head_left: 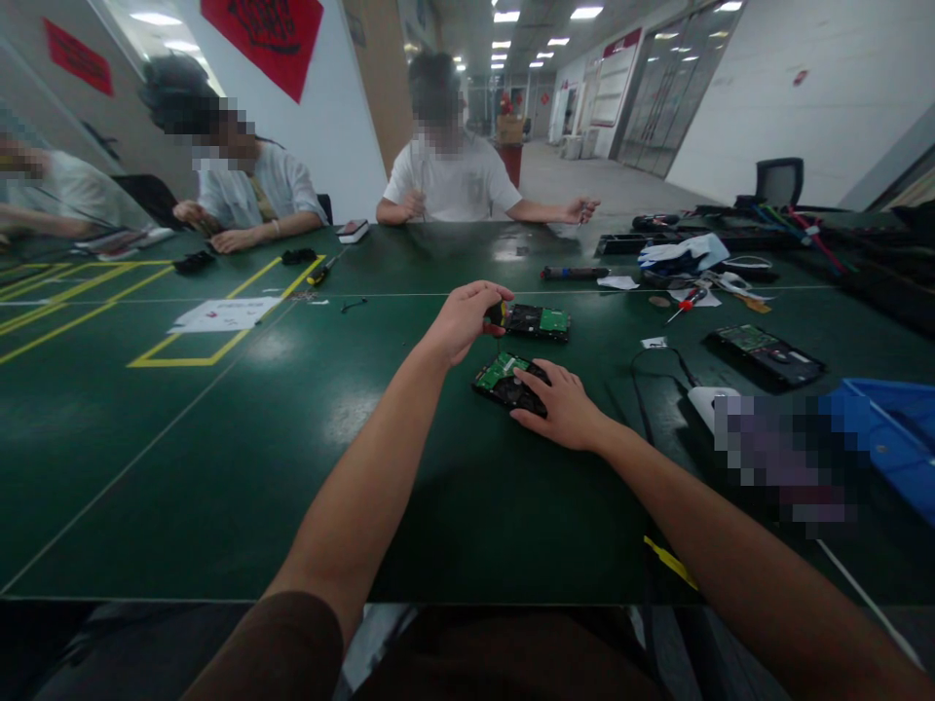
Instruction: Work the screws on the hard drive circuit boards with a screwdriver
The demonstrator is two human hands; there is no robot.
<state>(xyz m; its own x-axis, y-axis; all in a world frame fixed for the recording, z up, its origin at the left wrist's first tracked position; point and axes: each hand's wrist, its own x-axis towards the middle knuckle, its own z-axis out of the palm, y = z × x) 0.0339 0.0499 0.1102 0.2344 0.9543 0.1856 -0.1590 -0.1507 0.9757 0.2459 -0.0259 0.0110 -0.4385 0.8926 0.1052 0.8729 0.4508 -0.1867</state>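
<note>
A hard drive [504, 375] with its green circuit board facing up lies on the green table in front of me. My right hand [562, 404] grips it from the right, with fingers over the top and the thumb along the near edge. Above its far side, my left hand [467, 319] is closed around the black and yellow handle of a screwdriver [498, 313]. The thin shaft points down toward the drive; whether its tip touches a screw cannot be made out. Just behind lies a second hard drive [544, 321], partly hidden by my left hand and the screwdriver.
Another hard drive [766, 355] lies at the right, near a blue bin [895, 438] and a blurred-out item with a cable. A red screwdriver [685, 306], gloves [683, 255] and cables lie farther back. Paper sheets [223, 314] lie left. Several people sit across the table.
</note>
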